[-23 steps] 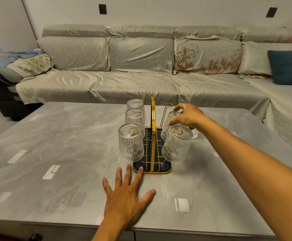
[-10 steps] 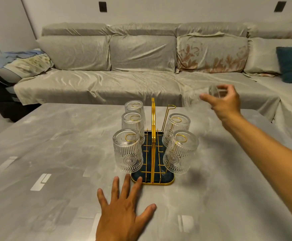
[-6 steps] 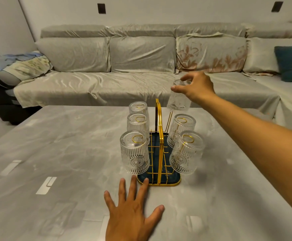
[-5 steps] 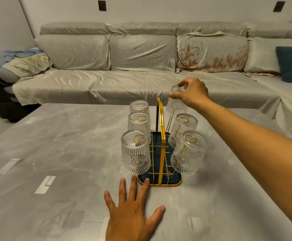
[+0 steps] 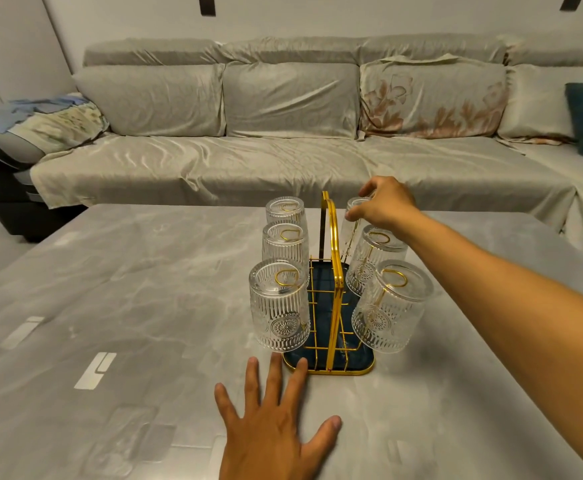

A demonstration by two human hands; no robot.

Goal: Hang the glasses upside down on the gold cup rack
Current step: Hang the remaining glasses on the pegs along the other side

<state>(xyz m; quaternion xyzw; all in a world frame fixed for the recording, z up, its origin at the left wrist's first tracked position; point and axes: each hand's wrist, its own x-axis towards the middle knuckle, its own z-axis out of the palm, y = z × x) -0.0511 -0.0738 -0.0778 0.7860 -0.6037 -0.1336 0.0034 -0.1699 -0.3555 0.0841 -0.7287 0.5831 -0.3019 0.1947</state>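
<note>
Head view: right hand lowering the sixth glass onto the far right peg of the gold cup rack.

The right hand's grip is closed around the upturned base of that glass, which stands upside down at the rack's far right; whether it already rests fully on its peg is hard to tell, since the hand covers it. Five other glasses hang inverted: three on the left side, two on the right. The left hand lies flat on the grey tabletop, fingers spread, holding nothing, fingertips just beside the rack's base. A sofa sits behind.
</note>
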